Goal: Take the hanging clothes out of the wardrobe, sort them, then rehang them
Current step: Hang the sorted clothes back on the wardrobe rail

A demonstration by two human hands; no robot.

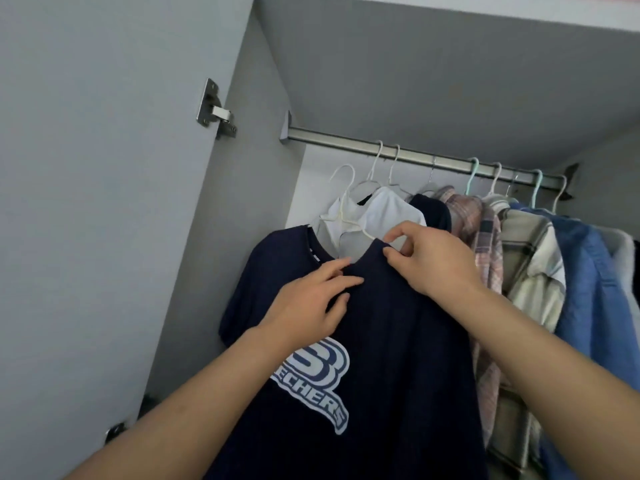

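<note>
The person stood at the open wardrobe with a navy T-shirt held up in front of the rail. The right hand pinched the shirt's neckline at the right side of the collar, thumb and forefinger closed on the cloth, just where the arm of a white hanger ran into the neck opening. The left hand lay on the front of the shirt just below the collar, fingers spread and fairly straight, pressing on the fabric rather than gripping it (the printed white-and-blue logo sat lower down, under that wrist).

The hanger's hook stood free below the rail, not hooked over it, so the shirt hung between the two hands, with most of its body falling below them.

Behind it, on the rail, hung a white shirt, another dark top, a pink checked shirt, a cream checked shirt and a blue denim shirt, close together. To the left stood the open door with its metal hinge.
</note>
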